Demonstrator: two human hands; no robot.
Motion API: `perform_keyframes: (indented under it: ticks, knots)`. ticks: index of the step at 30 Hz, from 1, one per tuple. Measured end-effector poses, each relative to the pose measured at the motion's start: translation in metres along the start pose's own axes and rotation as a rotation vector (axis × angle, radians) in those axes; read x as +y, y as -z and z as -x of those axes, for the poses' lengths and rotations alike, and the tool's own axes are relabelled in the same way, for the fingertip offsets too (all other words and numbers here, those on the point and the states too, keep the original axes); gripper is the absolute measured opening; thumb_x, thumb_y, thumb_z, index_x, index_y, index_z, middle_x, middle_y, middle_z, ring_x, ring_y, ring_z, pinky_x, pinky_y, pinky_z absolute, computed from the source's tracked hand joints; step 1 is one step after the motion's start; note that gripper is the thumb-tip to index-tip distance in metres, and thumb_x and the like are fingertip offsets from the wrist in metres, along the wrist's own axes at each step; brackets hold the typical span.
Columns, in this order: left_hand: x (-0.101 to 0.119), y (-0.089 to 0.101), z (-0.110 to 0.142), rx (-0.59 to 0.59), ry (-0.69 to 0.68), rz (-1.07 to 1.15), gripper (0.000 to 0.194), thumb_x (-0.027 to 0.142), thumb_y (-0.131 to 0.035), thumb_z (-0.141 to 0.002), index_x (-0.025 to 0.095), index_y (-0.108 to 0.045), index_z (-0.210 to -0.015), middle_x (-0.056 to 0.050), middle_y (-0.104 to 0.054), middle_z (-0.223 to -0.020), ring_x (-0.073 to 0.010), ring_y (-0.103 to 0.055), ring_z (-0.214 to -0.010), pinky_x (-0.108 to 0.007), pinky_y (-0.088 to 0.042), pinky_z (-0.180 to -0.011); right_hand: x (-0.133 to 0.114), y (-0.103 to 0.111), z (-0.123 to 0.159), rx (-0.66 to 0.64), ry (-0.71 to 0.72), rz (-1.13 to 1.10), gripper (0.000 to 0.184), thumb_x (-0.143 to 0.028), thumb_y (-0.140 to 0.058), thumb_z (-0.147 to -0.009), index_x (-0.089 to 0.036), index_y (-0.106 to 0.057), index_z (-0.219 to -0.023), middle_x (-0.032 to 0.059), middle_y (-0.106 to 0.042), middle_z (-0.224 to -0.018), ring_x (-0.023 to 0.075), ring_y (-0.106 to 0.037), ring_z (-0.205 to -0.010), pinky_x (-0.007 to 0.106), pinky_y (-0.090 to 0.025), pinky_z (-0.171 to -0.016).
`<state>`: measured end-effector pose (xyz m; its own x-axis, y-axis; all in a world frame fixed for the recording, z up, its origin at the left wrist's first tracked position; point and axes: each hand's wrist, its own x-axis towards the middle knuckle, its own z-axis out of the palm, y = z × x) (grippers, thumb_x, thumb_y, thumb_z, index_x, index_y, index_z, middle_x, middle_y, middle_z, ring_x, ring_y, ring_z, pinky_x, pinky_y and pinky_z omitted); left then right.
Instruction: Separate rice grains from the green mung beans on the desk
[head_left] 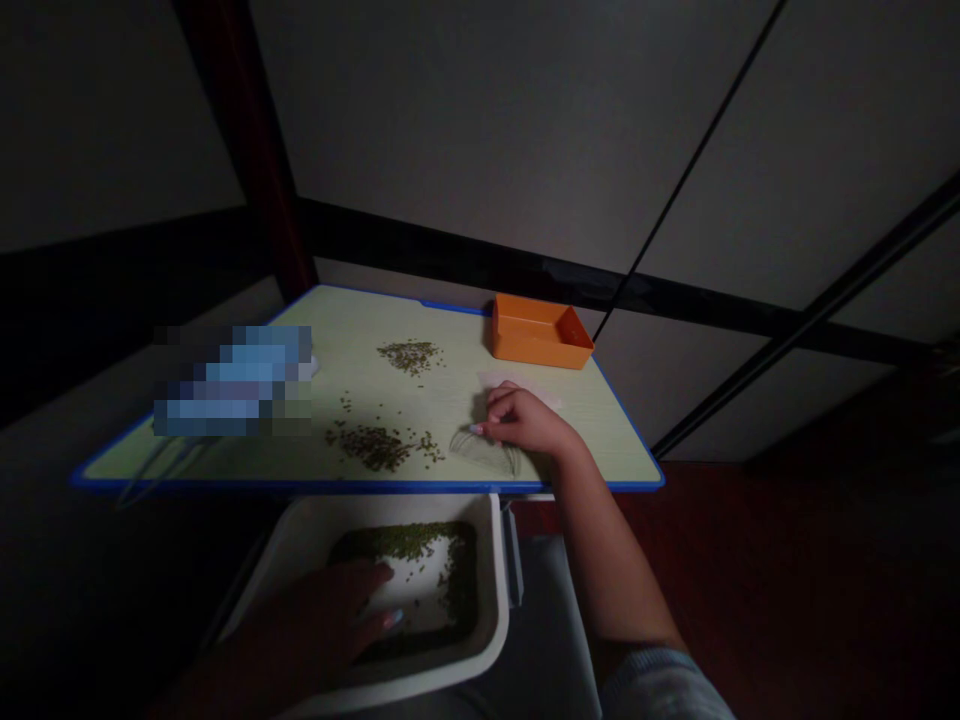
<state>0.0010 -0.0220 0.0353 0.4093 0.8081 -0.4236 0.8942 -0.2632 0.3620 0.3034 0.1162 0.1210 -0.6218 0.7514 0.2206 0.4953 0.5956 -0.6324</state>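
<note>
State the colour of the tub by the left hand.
The tub is white; the head view shows it.

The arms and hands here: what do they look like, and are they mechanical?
No, a person's. The right hand wears no glove; its greyish-blue sleeve has a ribbed edge near the elbow. The left hand is gloveless too, its forearm too dark to tell a sleeve. Shiny, pale nails show on both.

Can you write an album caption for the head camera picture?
Left hand in a tub of green bits, right hand over a table near an orange box.
</note>
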Motion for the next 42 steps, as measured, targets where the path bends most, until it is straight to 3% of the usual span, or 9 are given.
perform_keyframes:
  ticks: [19, 23, 28, 34, 42]
  knots:
    - [-0.007, -0.007, -0.002, 0.039, -0.020, 0.016, 0.053, 0.050, -0.053, -0.085, 0.029, -0.072, -0.130, -0.009, -0.072, -0.142, -0.0306, -0.067, -0.132, -0.046, -0.050, -0.114, -0.003, -0.003, -0.002, -0.073, 0.046, -0.071, 0.051, -0.049, -0.071, -0.097, -0.020, -0.062, -0.056, -0.0028, -0.055, -0.064, 0.0159, -0.054, -0.073, 0.033, -0.039, -0.088]
    - [-0.006, -0.006, 0.000, 0.043, -0.028, 0.020, 0.056, 0.050, -0.050, -0.086, 0.027, -0.071, -0.132, -0.011, -0.070, -0.144, -0.0302, -0.065, -0.135, -0.046, -0.047, -0.117, -0.004, -0.001, -0.002, -0.036, 0.045, -0.058, 0.051, -0.047, -0.073, -0.096, -0.019, -0.061, -0.055, -0.0029, -0.054, -0.066, 0.0152, -0.053, -0.074, 0.033, -0.039, -0.088]
    - [-0.002, -0.001, 0.000, 0.029, -0.034, 0.030, 0.054, 0.049, -0.049, -0.086, 0.027, -0.072, -0.130, -0.010, -0.075, -0.137, -0.0286, -0.072, -0.124, -0.043, -0.054, -0.109, -0.002, -0.003, -0.002, -0.013, 0.032, 0.002, 0.048, -0.042, -0.074, -0.096, -0.019, -0.061, -0.056, -0.0022, -0.054, -0.067, 0.0167, -0.053, -0.079, 0.033, -0.037, -0.090]
    - [-0.004, -0.004, -0.001, 0.054, -0.028, 0.031, 0.051, 0.047, -0.053, -0.086, 0.027, -0.073, -0.129, -0.011, -0.072, -0.141, -0.0308, -0.067, -0.132, -0.046, -0.050, -0.115, -0.001, -0.009, -0.006, 0.004, -0.003, 0.071, 0.045, -0.041, -0.075, -0.096, -0.019, -0.064, -0.058, -0.0017, -0.054, -0.069, 0.0173, -0.052, -0.084, 0.033, -0.035, -0.090]
    - [-0.004, -0.002, 0.000, 0.044, -0.034, 0.030, 0.053, 0.047, -0.053, -0.086, 0.024, -0.072, -0.130, -0.013, -0.073, -0.140, -0.0325, -0.068, -0.131, -0.048, -0.050, -0.115, -0.002, -0.008, -0.006, -0.047, 0.046, -0.017, 0.045, -0.039, -0.076, -0.095, -0.018, -0.062, -0.057, -0.0033, -0.055, -0.067, 0.0148, -0.054, -0.078, 0.033, -0.037, -0.093]
